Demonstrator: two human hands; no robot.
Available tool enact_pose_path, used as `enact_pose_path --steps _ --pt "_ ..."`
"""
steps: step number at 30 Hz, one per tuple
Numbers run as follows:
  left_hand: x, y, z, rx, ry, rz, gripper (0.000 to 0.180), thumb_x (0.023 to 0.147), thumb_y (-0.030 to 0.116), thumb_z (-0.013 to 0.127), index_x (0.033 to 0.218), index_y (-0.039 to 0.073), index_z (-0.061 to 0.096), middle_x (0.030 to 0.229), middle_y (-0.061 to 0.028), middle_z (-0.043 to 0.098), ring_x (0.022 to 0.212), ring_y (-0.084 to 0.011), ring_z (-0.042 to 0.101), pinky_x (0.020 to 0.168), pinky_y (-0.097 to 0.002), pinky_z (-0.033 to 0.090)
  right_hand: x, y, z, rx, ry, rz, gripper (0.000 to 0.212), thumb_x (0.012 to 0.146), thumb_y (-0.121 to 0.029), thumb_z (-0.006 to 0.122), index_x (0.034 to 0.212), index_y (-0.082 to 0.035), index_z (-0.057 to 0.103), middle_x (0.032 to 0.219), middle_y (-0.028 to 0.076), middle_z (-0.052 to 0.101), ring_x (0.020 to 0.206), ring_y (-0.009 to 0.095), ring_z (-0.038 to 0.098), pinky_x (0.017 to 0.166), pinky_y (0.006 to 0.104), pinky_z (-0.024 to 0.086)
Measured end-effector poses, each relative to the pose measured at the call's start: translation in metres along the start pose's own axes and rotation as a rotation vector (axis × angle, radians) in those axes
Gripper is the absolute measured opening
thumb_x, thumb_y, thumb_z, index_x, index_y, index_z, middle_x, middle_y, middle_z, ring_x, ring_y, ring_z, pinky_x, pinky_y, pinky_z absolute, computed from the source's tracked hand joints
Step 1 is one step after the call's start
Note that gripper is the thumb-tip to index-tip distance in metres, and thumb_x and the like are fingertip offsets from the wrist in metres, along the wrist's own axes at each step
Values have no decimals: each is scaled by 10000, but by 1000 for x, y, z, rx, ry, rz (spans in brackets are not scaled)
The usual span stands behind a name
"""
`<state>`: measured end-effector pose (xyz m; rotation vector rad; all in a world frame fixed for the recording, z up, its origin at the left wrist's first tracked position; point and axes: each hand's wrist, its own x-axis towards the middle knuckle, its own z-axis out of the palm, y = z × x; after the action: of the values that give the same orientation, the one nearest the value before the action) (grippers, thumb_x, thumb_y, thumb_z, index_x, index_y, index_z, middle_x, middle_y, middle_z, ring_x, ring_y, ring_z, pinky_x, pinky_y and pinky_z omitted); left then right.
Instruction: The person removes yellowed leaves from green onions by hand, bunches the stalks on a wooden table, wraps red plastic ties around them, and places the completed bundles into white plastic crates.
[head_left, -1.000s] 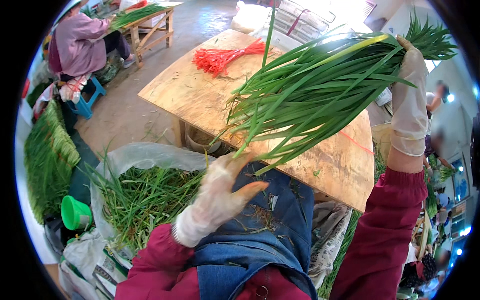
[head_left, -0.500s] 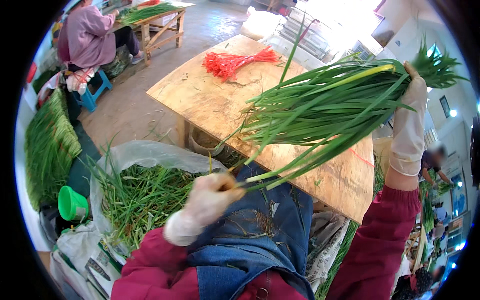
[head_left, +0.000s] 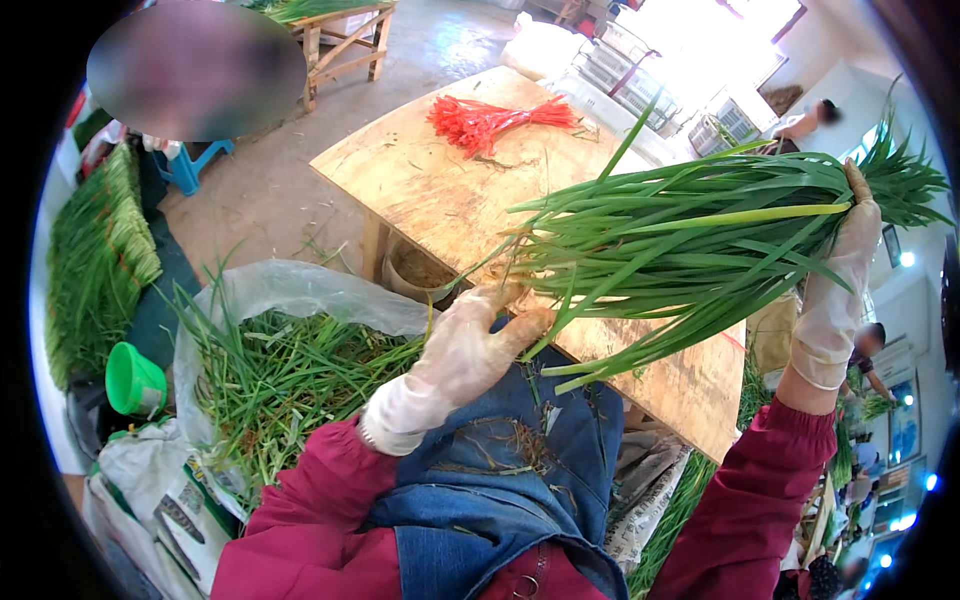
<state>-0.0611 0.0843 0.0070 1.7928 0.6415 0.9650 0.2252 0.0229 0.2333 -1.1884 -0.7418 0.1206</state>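
Observation:
A large bunch of garlic chives is held up over the wooden table, leaf tips at the upper right and pale cut ends toward my left. My right hand, in a whitish glove, is closed around it near the leaf tips. One yellow leaf stands out among the green. My left hand, in a soiled glove, reaches to the pale ends with thumb and fingers apart. Its fingertips are beside the loose stalks, and I see nothing gripped in them. Bits of dry trimmings lie on my denim apron.
A bundle of red ties lies on the table. A clear plastic bag of loose leaves stands left, near a green bucket and stacked chives. A bucket sits under the table. Other people are at the right and upper left.
My left hand has let go of the stalks it pinched, opened and moved up and right to the bunch's ends. My right hand has shifted slightly right and down with the bunch.

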Motion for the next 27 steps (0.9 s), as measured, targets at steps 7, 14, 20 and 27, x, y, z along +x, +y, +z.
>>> enact_pose_path --steps 7,14,20,27 --pt "12 -11 36 -563 165 -162 746 700 201 695 1253 -90 286 1108 -199 493 990 -217 500 815 -299 411 -51 -7 26 -56 -6 7 244 839 -231 471 772 -16 562 668 81 588 526 180 549 532 261 460" --pt "23 -19 22 -1522 -22 -339 411 753 103 568 1133 41 423 1048 -95 543 938 -203 527 836 -317 402 -42 -10 22 -70 133 -56 235 828 -236 496 758 -24 571 673 68 587 524 173 538 545 256 460" --pt "18 -39 37 -1594 -11 -253 345 752 50 533 1082 35 435 945 -90 563 805 -210 560 686 -352 491 -64 -18 45 -64 239 -82 245 811 -254 519 730 -30 572 652 56 580 512 165 527 545 261 456" --pt "7 -25 37 -1669 -189 -280 255 761 53 532 1003 -15 488 832 -131 567 624 -207 565 555 -321 506 -50 -16 30 -62 201 -49 231 810 -230 518 707 -28 557 622 59 570 470 162 512 480 249 439"
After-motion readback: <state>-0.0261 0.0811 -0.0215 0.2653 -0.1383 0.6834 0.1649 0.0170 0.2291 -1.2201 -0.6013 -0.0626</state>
